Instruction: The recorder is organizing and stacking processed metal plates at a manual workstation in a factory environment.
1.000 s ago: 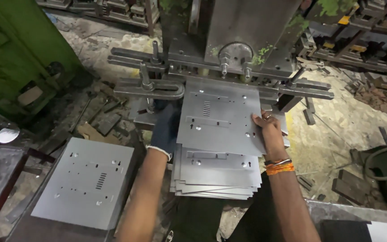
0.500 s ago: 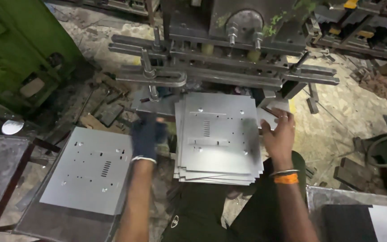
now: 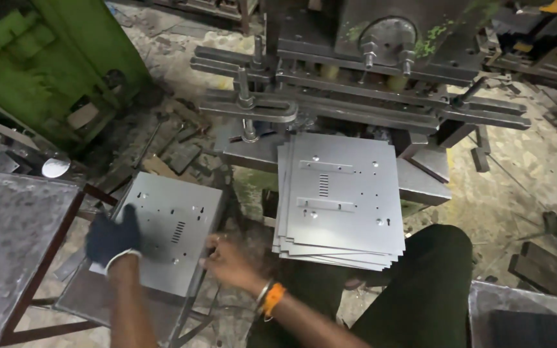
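My left hand [image 3: 112, 238], in a dark glove, lies over the left edge of a grey punched metal plate [image 3: 174, 229] on a low stand at my left. My bare right hand [image 3: 224, 261], with an orange band at the wrist, holds the same plate at its near right edge. A stack of like plates [image 3: 340, 200], each with a slot grille and small holes, rests in front of me below the press tooling [image 3: 356, 96], partly over my lap. Neither hand touches that stack.
A green machine body [image 3: 53, 71] stands at the far left. A mottled metal table [image 3: 8, 238] is at my left. Scrap and metal offcuts [image 3: 175, 151] litter the floor. Dark metal blocks [image 3: 543, 258] lie at the right.
Both hands have left the stack in front of the press and swung left to the plate on the low stand. The view has turned left and down.
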